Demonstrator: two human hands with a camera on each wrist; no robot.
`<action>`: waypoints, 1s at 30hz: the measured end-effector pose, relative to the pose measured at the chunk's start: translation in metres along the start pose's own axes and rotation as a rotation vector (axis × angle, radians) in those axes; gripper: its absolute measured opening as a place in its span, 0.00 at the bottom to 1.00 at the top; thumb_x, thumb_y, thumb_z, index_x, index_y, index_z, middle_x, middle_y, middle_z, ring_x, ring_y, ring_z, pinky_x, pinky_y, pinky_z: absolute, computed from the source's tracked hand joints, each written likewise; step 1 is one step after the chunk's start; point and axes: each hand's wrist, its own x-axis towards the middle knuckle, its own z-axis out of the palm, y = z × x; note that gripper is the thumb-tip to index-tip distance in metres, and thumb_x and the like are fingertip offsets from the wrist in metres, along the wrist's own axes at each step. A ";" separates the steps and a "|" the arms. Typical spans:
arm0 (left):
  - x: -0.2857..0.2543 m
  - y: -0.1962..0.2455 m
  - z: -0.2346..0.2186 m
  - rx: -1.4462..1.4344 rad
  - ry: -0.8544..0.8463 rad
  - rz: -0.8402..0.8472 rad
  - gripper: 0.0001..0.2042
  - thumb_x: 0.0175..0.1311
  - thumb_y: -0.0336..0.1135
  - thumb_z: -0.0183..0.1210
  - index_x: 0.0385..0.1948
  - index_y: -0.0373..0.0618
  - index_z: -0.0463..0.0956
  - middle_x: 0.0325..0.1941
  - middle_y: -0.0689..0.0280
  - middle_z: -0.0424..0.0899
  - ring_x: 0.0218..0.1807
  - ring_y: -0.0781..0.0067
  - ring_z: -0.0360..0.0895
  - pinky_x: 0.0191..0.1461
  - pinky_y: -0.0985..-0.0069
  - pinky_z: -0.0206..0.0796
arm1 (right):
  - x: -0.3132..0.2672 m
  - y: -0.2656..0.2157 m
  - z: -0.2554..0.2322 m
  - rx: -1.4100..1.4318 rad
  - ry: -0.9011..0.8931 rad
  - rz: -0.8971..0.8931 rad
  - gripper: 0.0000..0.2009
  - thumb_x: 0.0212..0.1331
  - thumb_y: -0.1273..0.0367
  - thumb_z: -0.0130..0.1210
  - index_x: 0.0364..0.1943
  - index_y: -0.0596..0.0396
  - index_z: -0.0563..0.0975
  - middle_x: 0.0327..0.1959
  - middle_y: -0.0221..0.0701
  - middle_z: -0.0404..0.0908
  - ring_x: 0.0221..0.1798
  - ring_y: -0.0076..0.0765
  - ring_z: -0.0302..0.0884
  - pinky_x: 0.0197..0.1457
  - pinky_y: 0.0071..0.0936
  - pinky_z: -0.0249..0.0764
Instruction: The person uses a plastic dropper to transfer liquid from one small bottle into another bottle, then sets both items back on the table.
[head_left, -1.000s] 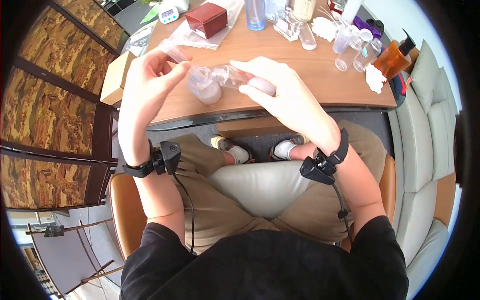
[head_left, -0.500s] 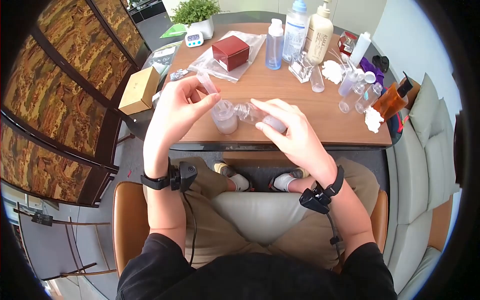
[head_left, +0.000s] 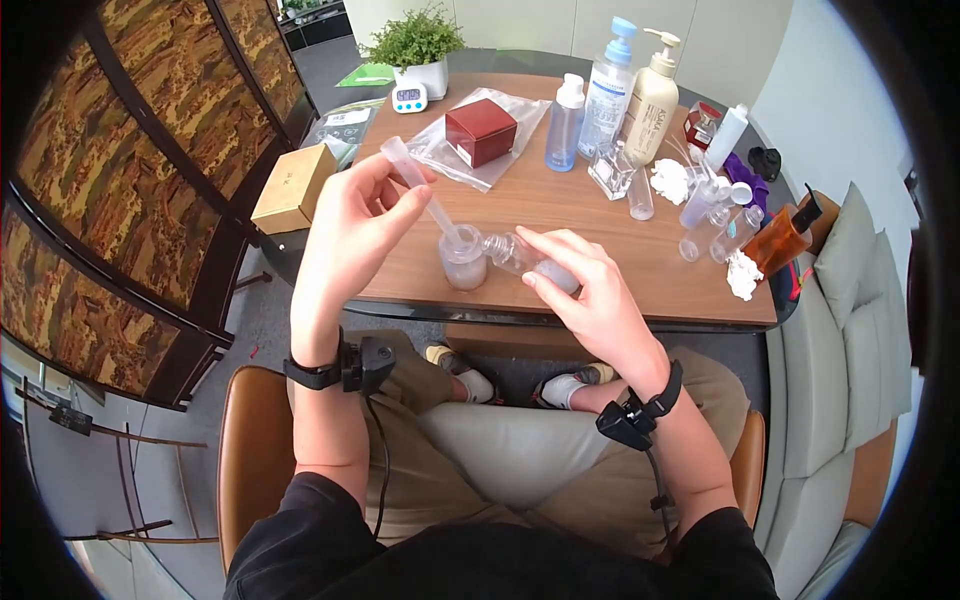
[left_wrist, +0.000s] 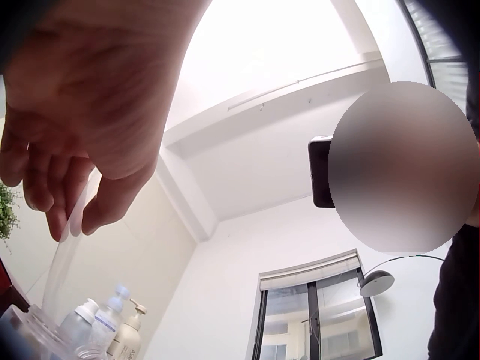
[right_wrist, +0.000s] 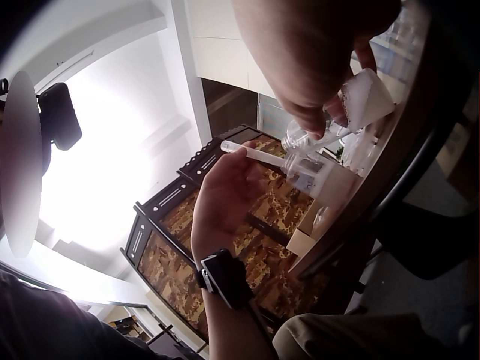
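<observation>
My left hand (head_left: 350,230) pinches a translucent plastic stick (head_left: 404,164) between thumb and fingers. Its lower end slants down into a small clear jar (head_left: 464,273) holding cloudy whitish contents, which stands near the table's front edge. From the other side, my right hand (head_left: 592,290) grips a clear bottle (head_left: 512,254) lying almost level. The bottle's threaded mouth is right at the jar's rim, and whitish contents (right_wrist: 367,101) show at its base end. Thumb and fingers (left_wrist: 66,199) stay on the stick in the left wrist view.
Behind the hands lie a dark red box (head_left: 480,133) on a plastic bag and a timer (head_left: 409,97). Pump bottles (head_left: 652,105) stand at the back. Several clear bottles (head_left: 735,232), crumpled tissue (head_left: 743,275) and an amber pump bottle (head_left: 785,238) are at the right. A cardboard box (head_left: 293,188) sits left.
The head view has tilted up, so more of the table's far side shows. More of the stick's length is visible entering the jar. Both hands keep their holds beside the jar.
</observation>
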 end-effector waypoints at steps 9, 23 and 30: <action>-0.005 0.014 -0.004 -0.247 0.234 0.137 0.10 0.78 0.29 0.66 0.53 0.34 0.85 0.45 0.71 0.88 0.45 0.87 0.79 0.50 0.83 0.69 | -0.001 0.003 0.000 -0.009 0.003 -0.016 0.22 0.73 0.67 0.64 0.69 0.56 0.82 0.57 0.39 0.86 0.61 0.49 0.82 0.72 0.43 0.70; 0.004 0.005 0.023 -0.229 0.124 0.101 0.09 0.76 0.31 0.66 0.50 0.36 0.87 0.32 0.80 0.77 0.34 0.91 0.65 0.37 0.84 0.56 | -0.001 0.004 0.001 -0.020 0.017 -0.026 0.22 0.73 0.68 0.64 0.69 0.55 0.83 0.56 0.39 0.86 0.57 0.51 0.81 0.68 0.43 0.72; 0.005 0.005 0.022 -0.242 0.130 0.107 0.09 0.76 0.30 0.66 0.50 0.35 0.86 0.36 0.78 0.81 0.36 0.91 0.69 0.40 0.85 0.60 | -0.001 0.006 0.002 -0.012 0.012 -0.029 0.22 0.73 0.68 0.65 0.69 0.56 0.83 0.56 0.40 0.86 0.58 0.52 0.81 0.68 0.44 0.72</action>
